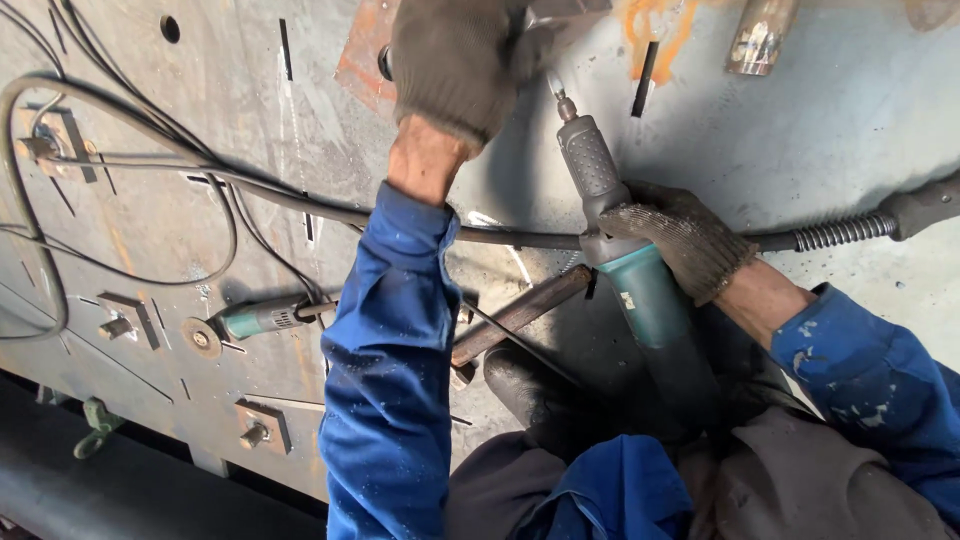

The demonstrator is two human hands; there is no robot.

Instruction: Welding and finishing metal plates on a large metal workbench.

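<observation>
My left hand [455, 60], in a grey knit glove with a blue sleeve, presses on a small metal piece [560, 12] at the top of a big steel plate [820, 130]. My right hand [680, 240], also gloved, grips a teal and grey straight grinder [625, 250] around its body. The grinder's thin bit [557, 88] points up toward the metal piece, close beside my left hand.
A teal angle grinder [250, 320] lies on the plate at left among black cables [150, 140]. A rusty bar [520, 315] lies under my left forearm. A ribbed hose [850, 230] runs off right. Slots, bolts and brackets [260, 430] dot the plate.
</observation>
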